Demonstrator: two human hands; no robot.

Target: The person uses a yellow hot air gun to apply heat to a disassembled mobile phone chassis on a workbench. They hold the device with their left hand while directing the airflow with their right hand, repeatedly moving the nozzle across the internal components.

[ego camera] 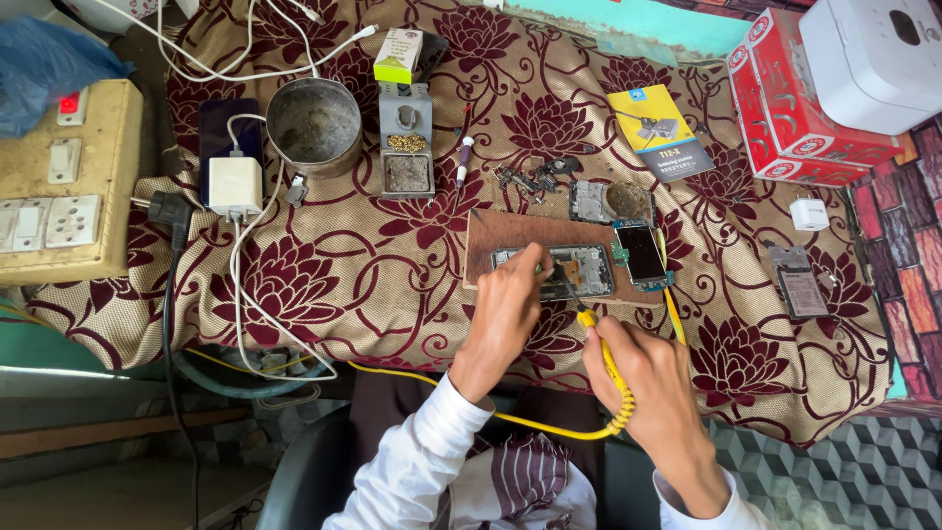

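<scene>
The right hand (655,385) clamps its fingers on a yellow soldering iron (601,345) whose tip meets the opened phone (564,272) just beyond, where the left hand (506,312) presses closed fingertips on its near-left edge, atop a wooden board (510,234).

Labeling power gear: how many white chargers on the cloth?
2. One charger sits at the left beside the metal bowl, cable attached. The other charger lies at the right, below the red box. More may be hidden.
</scene>
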